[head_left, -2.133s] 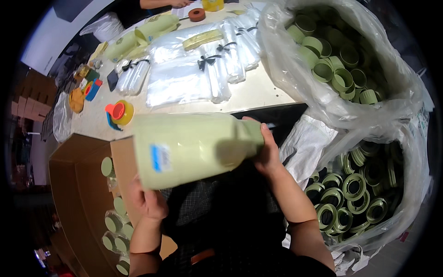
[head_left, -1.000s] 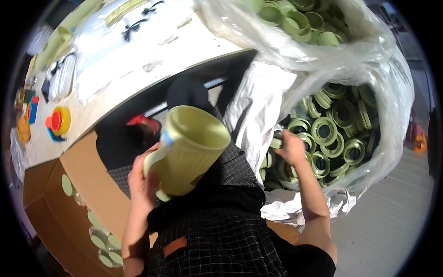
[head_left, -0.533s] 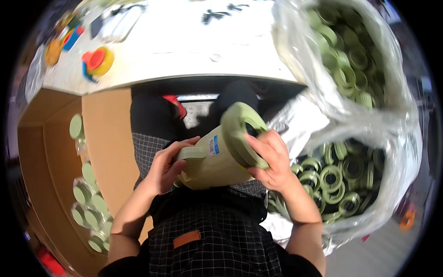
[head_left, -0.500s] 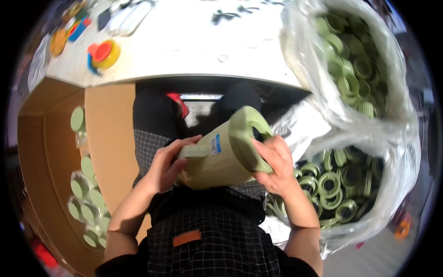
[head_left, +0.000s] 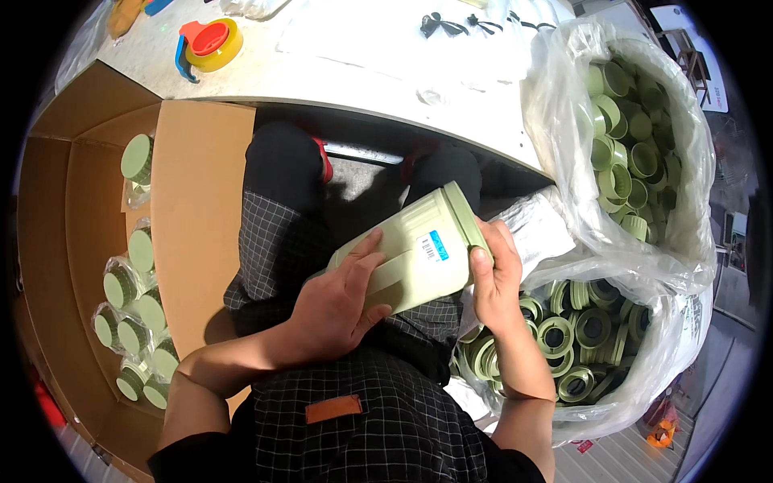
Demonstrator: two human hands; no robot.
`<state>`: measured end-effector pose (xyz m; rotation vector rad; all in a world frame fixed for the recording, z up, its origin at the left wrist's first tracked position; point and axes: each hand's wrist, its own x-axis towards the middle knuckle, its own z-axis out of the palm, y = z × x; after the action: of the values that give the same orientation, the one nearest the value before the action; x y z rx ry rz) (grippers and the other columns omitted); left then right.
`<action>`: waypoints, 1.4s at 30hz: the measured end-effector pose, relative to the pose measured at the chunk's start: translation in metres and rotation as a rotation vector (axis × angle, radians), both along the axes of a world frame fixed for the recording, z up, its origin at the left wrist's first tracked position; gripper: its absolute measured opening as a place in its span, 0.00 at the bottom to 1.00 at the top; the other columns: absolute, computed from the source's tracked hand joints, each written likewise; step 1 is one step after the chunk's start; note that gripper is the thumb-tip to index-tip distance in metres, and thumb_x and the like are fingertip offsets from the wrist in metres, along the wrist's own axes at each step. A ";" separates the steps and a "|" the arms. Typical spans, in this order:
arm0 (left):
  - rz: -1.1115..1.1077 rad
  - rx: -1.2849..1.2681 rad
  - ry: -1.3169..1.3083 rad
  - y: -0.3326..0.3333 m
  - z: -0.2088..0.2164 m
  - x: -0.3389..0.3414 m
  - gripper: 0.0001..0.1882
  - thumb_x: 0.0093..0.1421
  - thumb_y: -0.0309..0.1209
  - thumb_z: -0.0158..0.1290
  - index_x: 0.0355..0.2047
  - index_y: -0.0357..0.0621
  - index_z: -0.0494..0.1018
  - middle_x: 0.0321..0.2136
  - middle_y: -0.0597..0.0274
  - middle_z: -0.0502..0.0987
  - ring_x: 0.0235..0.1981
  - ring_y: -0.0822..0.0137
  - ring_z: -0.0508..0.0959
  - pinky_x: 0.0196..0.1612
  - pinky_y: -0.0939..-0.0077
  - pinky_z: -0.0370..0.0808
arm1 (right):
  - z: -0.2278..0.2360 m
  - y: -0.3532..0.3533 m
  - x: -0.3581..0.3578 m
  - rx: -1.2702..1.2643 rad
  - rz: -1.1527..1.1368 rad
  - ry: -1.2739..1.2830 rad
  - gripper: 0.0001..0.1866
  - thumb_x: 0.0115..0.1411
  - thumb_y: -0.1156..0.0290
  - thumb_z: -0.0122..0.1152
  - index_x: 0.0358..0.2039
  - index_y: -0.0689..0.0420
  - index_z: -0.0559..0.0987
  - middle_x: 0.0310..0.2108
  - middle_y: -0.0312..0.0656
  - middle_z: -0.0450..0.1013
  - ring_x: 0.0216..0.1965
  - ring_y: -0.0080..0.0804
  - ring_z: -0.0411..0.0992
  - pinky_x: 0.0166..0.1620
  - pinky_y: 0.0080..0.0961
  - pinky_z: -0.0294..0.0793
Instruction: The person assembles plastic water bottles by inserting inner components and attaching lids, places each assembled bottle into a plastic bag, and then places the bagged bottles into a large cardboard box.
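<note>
A pale green plastic jug (head_left: 411,256) lies tilted across my lap, with a blue and white barcode sticker on its side. My left hand (head_left: 338,298) is wrapped round its lower left part, thumb underneath and fingers over the top. Its handle does not show now; it may be under the jug or behind my hand. At the right end, which has a darker green rim (head_left: 463,216), my right hand (head_left: 495,270) grips the edge with the thumb on the near side.
To my left stands an open cardboard box (head_left: 197,185) holding several green-topped containers (head_left: 141,249). At right, one plastic-lined bag (head_left: 547,121) holds green cup-like parts and another (head_left: 676,338) holds green rings. Ahead is a white table (head_left: 322,72) with a yellow tape roll (head_left: 229,50).
The jug has been turned, so its handle and ring-shaped opening no longer face me and the sticker sits farther right. My left hand has moved from the handle onto the body.
</note>
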<state>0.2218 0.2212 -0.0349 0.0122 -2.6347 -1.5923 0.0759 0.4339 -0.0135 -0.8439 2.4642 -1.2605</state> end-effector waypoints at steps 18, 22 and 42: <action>-0.131 -0.029 0.036 -0.017 -0.020 0.011 0.24 0.48 0.23 0.64 0.46 0.41 0.70 0.62 0.44 0.69 0.42 0.47 0.83 0.42 0.65 0.81 | -0.007 0.019 -0.138 -0.204 0.142 -0.475 0.42 0.72 0.39 0.28 0.45 0.65 0.82 0.42 0.47 0.81 0.43 0.36 0.79 0.49 0.27 0.75; -0.161 -0.069 0.030 -0.009 -0.019 0.003 0.25 0.48 0.25 0.65 0.47 0.41 0.69 0.63 0.45 0.68 0.41 0.49 0.83 0.41 0.66 0.81 | -0.055 -0.006 -0.083 -0.117 0.442 -0.490 0.41 0.71 0.39 0.35 0.40 0.69 0.82 0.38 0.49 0.81 0.40 0.34 0.79 0.49 0.29 0.76; 0.291 -0.363 0.125 -0.158 -0.121 -0.320 0.07 0.60 0.29 0.56 0.29 0.37 0.77 0.29 0.51 0.77 0.34 0.51 0.76 0.41 0.61 0.73 | -0.043 -0.018 -0.095 -0.242 0.262 -0.450 0.24 0.67 0.57 0.49 0.50 0.66 0.77 0.39 0.49 0.79 0.42 0.41 0.79 0.48 0.32 0.76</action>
<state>-0.0981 0.0636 -0.1563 0.2556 -2.6336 -0.9838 -0.0191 0.4159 -0.0570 -0.8005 1.8177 -1.4767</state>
